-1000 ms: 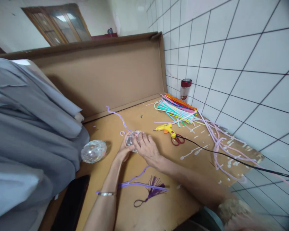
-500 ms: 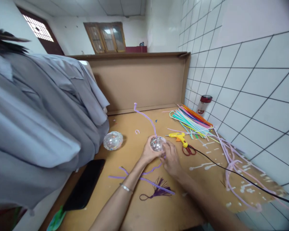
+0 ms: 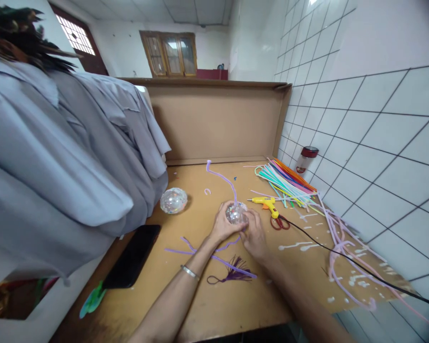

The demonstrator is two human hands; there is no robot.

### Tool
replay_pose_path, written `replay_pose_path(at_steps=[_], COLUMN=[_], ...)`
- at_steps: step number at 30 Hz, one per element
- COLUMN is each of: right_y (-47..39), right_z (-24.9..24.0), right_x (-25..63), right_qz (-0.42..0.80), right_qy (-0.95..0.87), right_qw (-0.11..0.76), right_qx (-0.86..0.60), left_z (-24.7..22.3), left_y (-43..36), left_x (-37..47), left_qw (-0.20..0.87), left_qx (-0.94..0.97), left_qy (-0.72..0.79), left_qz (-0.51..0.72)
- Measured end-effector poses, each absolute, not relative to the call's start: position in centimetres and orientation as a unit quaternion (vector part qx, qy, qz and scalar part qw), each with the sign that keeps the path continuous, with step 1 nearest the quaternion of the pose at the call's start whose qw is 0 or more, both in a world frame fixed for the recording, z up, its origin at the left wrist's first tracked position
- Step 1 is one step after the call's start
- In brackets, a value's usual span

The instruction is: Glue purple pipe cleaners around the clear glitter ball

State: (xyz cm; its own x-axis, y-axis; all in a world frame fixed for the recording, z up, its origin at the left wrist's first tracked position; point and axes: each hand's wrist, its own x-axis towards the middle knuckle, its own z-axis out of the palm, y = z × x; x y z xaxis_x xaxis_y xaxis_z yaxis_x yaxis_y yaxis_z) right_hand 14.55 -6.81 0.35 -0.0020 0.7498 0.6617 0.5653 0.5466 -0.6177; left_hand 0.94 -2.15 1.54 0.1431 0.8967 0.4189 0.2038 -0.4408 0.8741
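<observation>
My left hand [image 3: 222,223] is wrapped round the left side of a small see-through, shiny ball [image 3: 235,213]. From the right, the fingers of my right hand [image 3: 254,233] press on the same ball. A purple pipe cleaner [image 3: 226,178] rises from behind the ball and bends at its far tip; whether it is joined to the ball I cannot tell. Under my left forearm lie more purple pipe cleaners [image 3: 232,270], crossing one another. A dark purple tassel [image 3: 236,271] with a loop rests beside them. Further left sits a second see-through, faceted ball or dome [image 3: 173,200].
A yellow glue gun [image 3: 266,204] with a black cord lies to the right, by red-handled scissors [image 3: 280,222]. Behind are bundled coloured pipe cleaners [image 3: 289,183] and a red-lidded jar [image 3: 306,159]. A black phone [image 3: 133,256] and grey cloth [image 3: 103,166] are on the left.
The whole view has shifted slightly as the head moved. Both hands keep hold of the ball, with only a slight shift of the right fingers.
</observation>
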Motion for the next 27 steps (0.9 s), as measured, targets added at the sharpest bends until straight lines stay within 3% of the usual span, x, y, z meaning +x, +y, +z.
replay_pose_path(at_steps=[5, 9, 13, 20, 27], right_y=[-12.9, -20.9, -20.7, -9.0, -17.9], right_z=[0.8, -1.1, -1.5, 3.3, -0.7], right_x=[15.4, 16.5, 16.6, 14.6, 15.9], right_qz=[0.322, 0.532, 0.503, 0.486, 0.609], right_qy=[-0.522, -0.332, -0.269, -0.346, -0.216], right_qw=[0.661, 0.703, 0.745, 0.742, 0.701], right_qx=[-0.432, -0.336, -0.347, -0.307, -0.301], left_z=[1.4, 1.1, 0.8, 1.1, 1.4], left_y=[-2.1, -1.8, -1.6, -2.0, -1.7], left_x=[0.8, 0.8, 1.0, 1.0, 0.9], left_qw=[0.345, 0.363, 0.357, 0.322, 0.288], left_qx=[0.662, 0.64, 0.643, 0.674, 0.69], left_qy=[0.403, 0.409, 0.412, 0.406, 0.388], left_qz=[0.53, 0.54, 0.538, 0.527, 0.539])
